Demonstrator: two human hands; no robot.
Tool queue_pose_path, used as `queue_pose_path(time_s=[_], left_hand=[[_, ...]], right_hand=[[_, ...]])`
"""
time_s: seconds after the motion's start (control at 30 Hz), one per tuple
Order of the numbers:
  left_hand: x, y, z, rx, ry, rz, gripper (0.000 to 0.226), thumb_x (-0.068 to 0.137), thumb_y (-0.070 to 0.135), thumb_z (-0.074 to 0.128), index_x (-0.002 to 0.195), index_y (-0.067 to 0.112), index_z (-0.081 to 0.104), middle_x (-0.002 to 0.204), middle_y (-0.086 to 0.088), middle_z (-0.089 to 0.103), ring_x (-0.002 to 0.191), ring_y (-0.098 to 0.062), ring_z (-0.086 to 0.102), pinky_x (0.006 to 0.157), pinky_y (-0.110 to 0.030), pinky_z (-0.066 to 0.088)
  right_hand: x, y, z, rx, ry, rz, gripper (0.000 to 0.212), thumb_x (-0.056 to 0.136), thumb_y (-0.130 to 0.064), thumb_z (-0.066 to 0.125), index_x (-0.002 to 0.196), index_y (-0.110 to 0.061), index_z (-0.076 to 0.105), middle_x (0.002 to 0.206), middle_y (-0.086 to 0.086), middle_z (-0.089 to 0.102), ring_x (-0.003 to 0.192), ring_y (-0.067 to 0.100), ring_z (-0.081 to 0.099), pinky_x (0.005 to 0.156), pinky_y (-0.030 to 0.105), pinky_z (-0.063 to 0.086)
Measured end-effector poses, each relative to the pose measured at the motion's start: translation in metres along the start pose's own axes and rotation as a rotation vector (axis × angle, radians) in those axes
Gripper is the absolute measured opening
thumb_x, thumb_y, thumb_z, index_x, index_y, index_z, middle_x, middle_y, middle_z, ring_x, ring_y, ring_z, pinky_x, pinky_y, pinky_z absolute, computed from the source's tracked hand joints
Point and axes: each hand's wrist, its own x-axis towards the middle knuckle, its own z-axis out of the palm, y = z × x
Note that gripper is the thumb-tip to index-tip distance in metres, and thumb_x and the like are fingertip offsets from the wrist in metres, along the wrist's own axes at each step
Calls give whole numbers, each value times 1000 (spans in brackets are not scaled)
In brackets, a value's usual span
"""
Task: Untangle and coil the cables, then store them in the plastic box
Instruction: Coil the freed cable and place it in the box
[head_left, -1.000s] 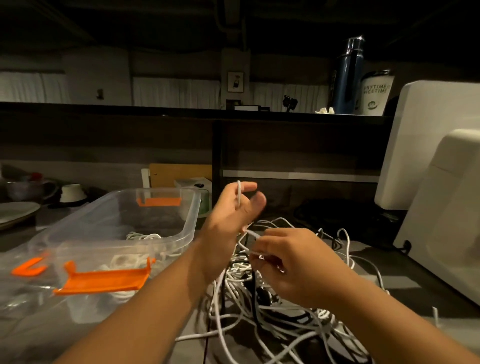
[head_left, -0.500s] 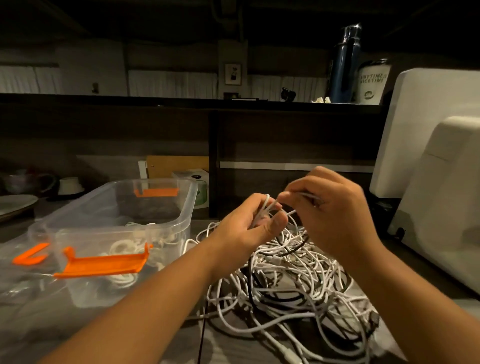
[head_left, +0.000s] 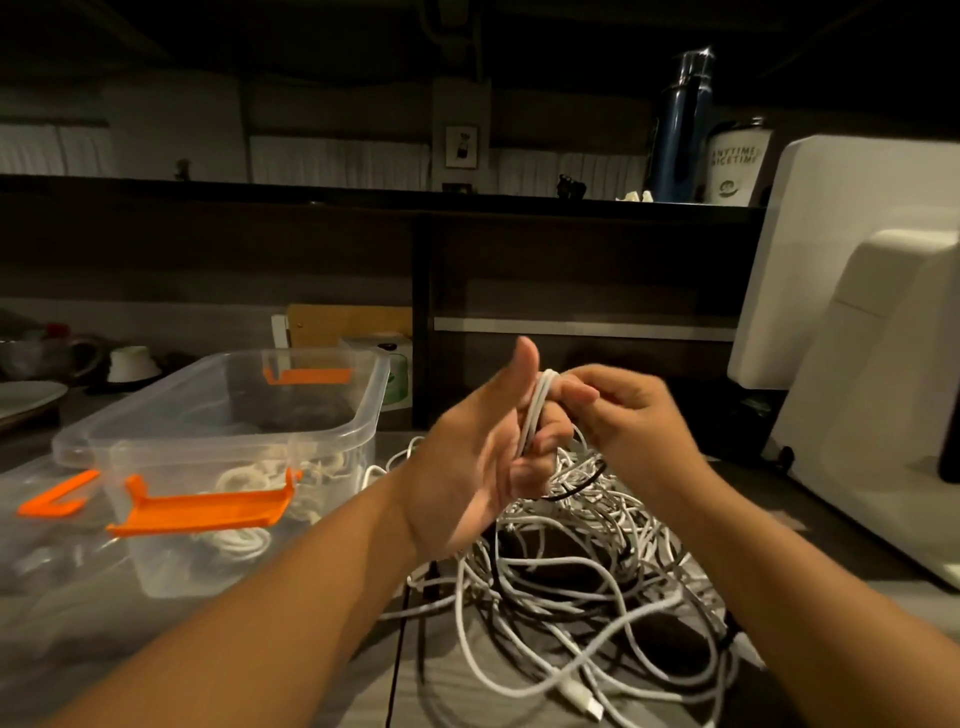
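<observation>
a white cable (head_left: 535, 410) loops around the curled fingers of the left hand (head_left: 467, 467), thumb raised beside it, while the right hand (head_left: 639, 421) pinches the loop's top, both above the tangled pile (head_left: 571, 571) beside the plastic box (head_left: 376, 384).

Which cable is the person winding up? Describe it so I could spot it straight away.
Find the heap of tangled cables, right of the clear plastic box. Above it the left hand is raised, and the white cable loops round its fingers, pinched by the right hand. It alone is held up above the heap in neat parallel strands.
</observation>
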Motion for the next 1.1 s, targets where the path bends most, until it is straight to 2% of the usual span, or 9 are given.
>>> queue_pose_path(time_s=[0.13, 0.3, 0.47, 0.6, 0.63, 0.73, 0.87, 0.97, 1.1], left_hand=[[-2, 1, -5, -70, 74, 31, 116, 56, 87, 68, 134, 1, 54, 76, 0, 42, 57, -8, 31, 54, -20, 33], [2, 7, -15, -76, 213, 87, 118, 50, 88, 70, 135, 9, 53, 75, 3, 43, 58, -8, 32, 56, -22, 33], [6, 2, -14, 59, 304, 107, 117, 42, 92, 70, 134, 22, 50, 74, 9, 42, 61, -6, 33, 65, -24, 36], [4, 2, -16, 368, 366, 121, 115, 48, 99, 57, 141, 33, 41, 75, 6, 45, 73, 7, 29, 99, -29, 42], [3, 0, -15, 473, 366, 126, 117, 50, 100, 52, 145, 34, 35, 80, 8, 49, 74, 7, 46, 94, -29, 45], [4, -7, -13, 719, 365, 106, 109, 55, 102, 42, 147, 46, 24, 132, -15, 46, 127, -26, 51, 92, -28, 45], [9, -10, -17, 872, 358, 81, 112, 54, 105, 31, 148, 44, 22, 149, -8, 36, 132, -17, 47, 99, -28, 41], [7, -11, -18, 908, 342, 14, 117, 51, 107, 27, 149, 43, 22, 158, 13, 25, 133, 0, 33, 108, -34, 38], [6, -14, -23, 970, 327, -37, 113, 54, 107, 24, 143, 39, 31, 136, 5, 45, 125, -9, 51, 106, -43, 48]], right_hand=[[-6, 8, 22, 43, -152, 152, 32, 94, -20, 60, 69, -29, 78, 69, -1, 70, 73, 20, 65, 75, 37, 53], [-16, 9, 38, -442, -346, 214, 30, 104, -17, 55, 86, -38, 69, 81, -13, 69, 75, -1, 63, 72, 27, 52], [-18, -4, 44, -805, -435, 88, 11, 103, -28, 56, 110, -23, 62, 99, -7, 63, 92, 13, 60, 85, 35, 51], [-22, -12, 41, -793, -415, -67, 13, 98, -30, 62, 110, -28, 68, 85, -9, 65, 78, 11, 61, 74, 36, 52], [-22, -14, 40, -772, -375, -98, 13, 96, -31, 63, 107, -29, 70, 83, -10, 67, 76, 11, 62, 73, 38, 53], [-21, -15, 34, -745, -251, -140, 24, 83, -43, 56, 82, -22, 67, 69, -4, 66, 65, 18, 63, 63, 48, 53], [-17, -15, 28, -470, -206, 37, 24, 71, -27, 55, 69, -5, 64, 62, 18, 62, 62, 40, 60, 55, 56, 53], [-16, -17, 26, -355, -189, 76, 17, 68, -17, 53, 68, -7, 66, 59, 9, 62, 53, 22, 56, 52, 42, 49], [-16, -19, 23, -668, -192, -47, 21, 68, -14, 55, 78, -19, 73, 75, -6, 67, 70, 11, 62, 65, 43, 55]])
